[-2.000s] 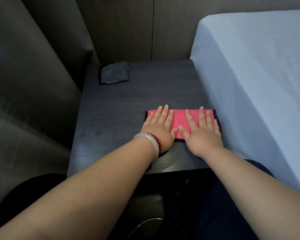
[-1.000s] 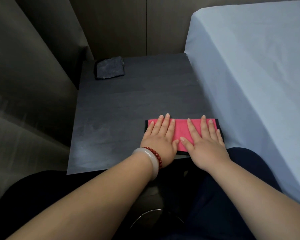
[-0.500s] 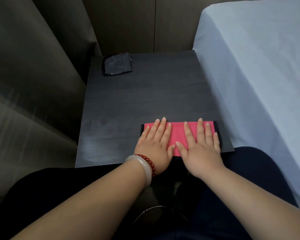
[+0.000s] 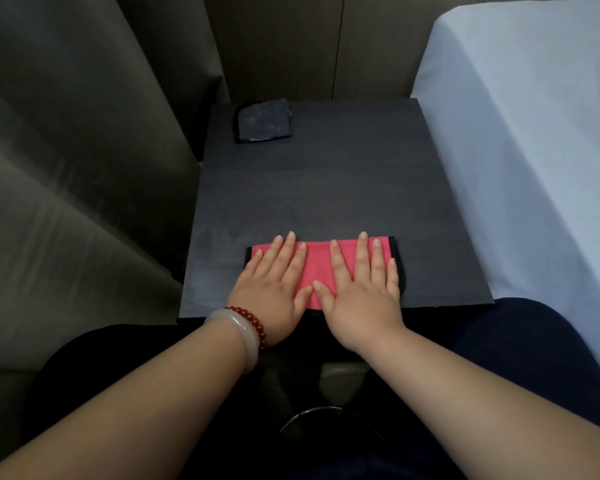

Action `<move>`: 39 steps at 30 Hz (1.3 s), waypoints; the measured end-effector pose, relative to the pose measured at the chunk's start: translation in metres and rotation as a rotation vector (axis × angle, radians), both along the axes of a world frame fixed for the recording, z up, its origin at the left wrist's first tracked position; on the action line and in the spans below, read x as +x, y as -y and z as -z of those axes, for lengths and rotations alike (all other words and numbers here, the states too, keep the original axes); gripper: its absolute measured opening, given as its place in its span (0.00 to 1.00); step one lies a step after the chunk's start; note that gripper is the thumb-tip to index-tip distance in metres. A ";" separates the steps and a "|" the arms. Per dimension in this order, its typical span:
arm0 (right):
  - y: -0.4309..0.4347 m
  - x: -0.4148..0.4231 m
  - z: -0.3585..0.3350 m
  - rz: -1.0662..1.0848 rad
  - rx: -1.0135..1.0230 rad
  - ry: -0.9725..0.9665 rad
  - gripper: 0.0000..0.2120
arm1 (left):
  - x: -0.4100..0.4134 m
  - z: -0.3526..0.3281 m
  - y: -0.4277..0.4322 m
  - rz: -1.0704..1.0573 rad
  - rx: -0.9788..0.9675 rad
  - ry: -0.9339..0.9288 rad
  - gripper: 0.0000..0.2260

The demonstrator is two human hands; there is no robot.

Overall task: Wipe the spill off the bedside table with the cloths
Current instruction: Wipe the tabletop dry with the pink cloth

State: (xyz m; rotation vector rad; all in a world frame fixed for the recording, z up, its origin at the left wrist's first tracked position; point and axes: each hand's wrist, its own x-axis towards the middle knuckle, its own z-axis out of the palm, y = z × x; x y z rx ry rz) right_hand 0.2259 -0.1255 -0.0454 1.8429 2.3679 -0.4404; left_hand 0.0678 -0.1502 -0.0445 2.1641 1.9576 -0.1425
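**Two flat hands pressing a pink cloth on a dark bedside worktop**

Seen from above, a person is sitting at a dark matte rectangular worktop. Both bare forearms are reaching forward onto it.

A pink rectangular cloth, folded and edged in black, is lying near the front edge of the worktop, a little right of centre. The left hand is resting palm down on the left half of this cloth. The right hand is resting palm down on the right half. The fingers of both hands are lying straight and slightly spread, pressing on the fabric and gripping nothing. The two thumbs are almost meeting over the middle of the cloth, and the heels of the hands are hanging over the front edge.

A pale smooth bangle and a string of dark red beads are sitting on the left wrist.

A second, dark grey folded cloth is lying untouched at the far left corner, well apart from the hands.

A bed with a light blue sheet is standing against the right side of the worktop. Grey-green curtain folds are hanging on the left.
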 end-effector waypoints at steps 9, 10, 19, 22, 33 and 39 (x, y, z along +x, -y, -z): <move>0.006 -0.003 -0.007 -0.099 0.029 -0.044 0.29 | 0.007 -0.009 -0.001 -0.117 0.010 0.091 0.28; 0.004 -0.004 -0.005 -0.096 0.002 -0.045 0.28 | 0.008 -0.007 -0.002 -0.120 0.006 0.077 0.28; -0.083 -0.019 0.002 -0.054 0.019 -0.046 0.28 | -0.007 0.000 -0.084 -0.138 0.004 0.050 0.29; -0.115 -0.024 0.003 -0.045 0.014 -0.029 0.28 | -0.011 0.002 -0.115 -0.131 -0.005 0.046 0.29; -0.206 -0.047 0.004 0.003 0.018 0.006 0.28 | -0.030 0.004 -0.205 -0.105 -0.002 0.039 0.28; -0.220 -0.046 -0.004 -0.033 -0.048 -0.018 0.28 | -0.039 -0.005 -0.220 -0.111 0.011 0.075 0.28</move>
